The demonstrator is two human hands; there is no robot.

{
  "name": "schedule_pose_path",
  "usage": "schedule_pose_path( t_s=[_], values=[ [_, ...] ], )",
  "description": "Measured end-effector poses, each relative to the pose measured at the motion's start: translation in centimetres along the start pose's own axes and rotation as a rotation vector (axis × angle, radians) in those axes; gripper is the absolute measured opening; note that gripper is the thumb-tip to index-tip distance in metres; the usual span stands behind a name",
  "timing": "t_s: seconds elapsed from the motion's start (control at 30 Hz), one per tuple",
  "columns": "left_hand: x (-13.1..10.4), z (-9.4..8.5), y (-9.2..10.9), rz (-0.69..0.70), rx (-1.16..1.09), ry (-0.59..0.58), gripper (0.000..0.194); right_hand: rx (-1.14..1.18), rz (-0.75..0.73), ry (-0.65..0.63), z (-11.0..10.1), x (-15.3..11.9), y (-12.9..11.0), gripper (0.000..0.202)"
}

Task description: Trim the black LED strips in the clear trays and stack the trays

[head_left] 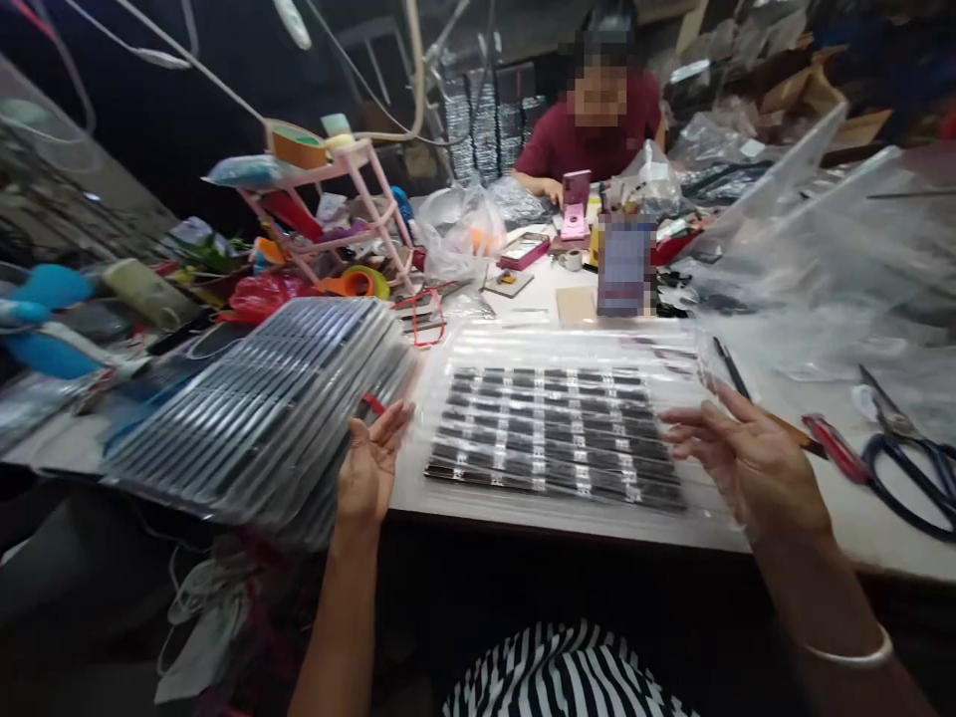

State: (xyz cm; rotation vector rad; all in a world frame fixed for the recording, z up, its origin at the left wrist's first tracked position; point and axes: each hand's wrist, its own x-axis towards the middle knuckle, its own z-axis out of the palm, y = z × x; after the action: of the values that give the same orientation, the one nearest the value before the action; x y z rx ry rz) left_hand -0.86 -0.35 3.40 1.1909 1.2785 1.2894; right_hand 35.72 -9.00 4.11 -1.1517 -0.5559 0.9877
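Observation:
A clear plastic bag with rows of dark strips and silvery patches [553, 433] lies flat on the white table in front of me. My left hand [373, 458] is beside the bag's left edge, palm turned inward and fingers apart, holding nothing. At the bag's right edge is my right hand [736, 448], its fingers spread over the clear plastic margin without closing on it. A tall stack of plastic-wrapped panels with silvery bars [254, 398] stands left of my left hand.
Large scissors [907, 448], a red-handled cutter [836, 448] and a black pen [732, 368] lie right. A pink rack [358, 214] stands behind the stack. Across the table sits a person [597, 119] near a pink phone [575, 204]. Clear plastic sheets [822, 259] heap at the right.

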Motion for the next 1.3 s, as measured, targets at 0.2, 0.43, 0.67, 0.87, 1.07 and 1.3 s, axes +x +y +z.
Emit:
schedule_pose_path(
  t_s=[0.2, 0.43, 0.67, 0.87, 1.07, 1.3],
  values=[
    [0.5, -1.4, -1.0, 0.029, 0.212, -0.073, 0.067, -0.187, 0.151, -0.049, 1.9, 0.8, 0.9, 0.085],
    [0.8, -0.1, -0.8, 0.145, 0.397, -0.189, 0.048, -0.654, -0.005, -0.032, -1.1, 1.8, 0.8, 0.083],
    [1.2, 0.0, -0.9, 0.333, 0.677, -0.178, 0.039, -1.241, -0.214, -0.138, -1.7, 3.1, 1.1, 0.075],
    [1.4, 0.6, -1.2, 0.412, 0.941, -0.307, 0.051, -1.372, -0.537, -0.061, -1.8, 4.0, 3.2, 0.052],
    [2.1, 0.8, -5.4, 0.492, 1.094, -0.312, 0.059, -1.845, -0.748, -0.136, 0.3, 2.9, 4.9, 0.049],
    [1.8, 1.5, -5.3, 0.498, 1.043, -0.249, 0.058, -1.88, -0.747, -0.207, 0.9, 3.4, 4.7, 0.051]
  ],
)
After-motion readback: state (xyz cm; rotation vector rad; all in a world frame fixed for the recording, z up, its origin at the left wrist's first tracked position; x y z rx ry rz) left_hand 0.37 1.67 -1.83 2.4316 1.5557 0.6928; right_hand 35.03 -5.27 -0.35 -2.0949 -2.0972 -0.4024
